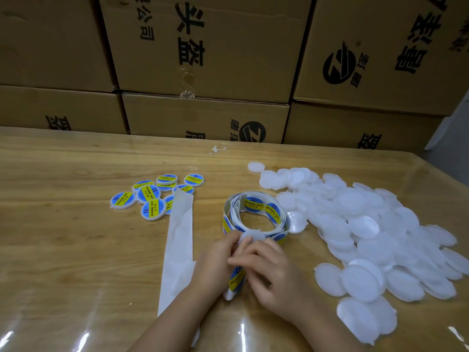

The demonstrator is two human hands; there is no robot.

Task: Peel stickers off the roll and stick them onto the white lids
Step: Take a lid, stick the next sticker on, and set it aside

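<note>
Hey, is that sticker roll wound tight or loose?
Loose. The sticker roll lies on the table as a slack, wide loop with gaps between its coils; its strip runs between the left hand and right hand.

white lid (251, 237) near centre mostly covered by fingers of left hand (218, 260) and right hand (274, 275). sticker strip (235, 276) half hidden between them. backing strip (179, 245) lost under left forearm at 6 o'clock, overlapping some labelled lids (149, 193) at 10. lid pile (368, 224) cut off at 3 o'clock edge. small sticker print unreadable.
</note>
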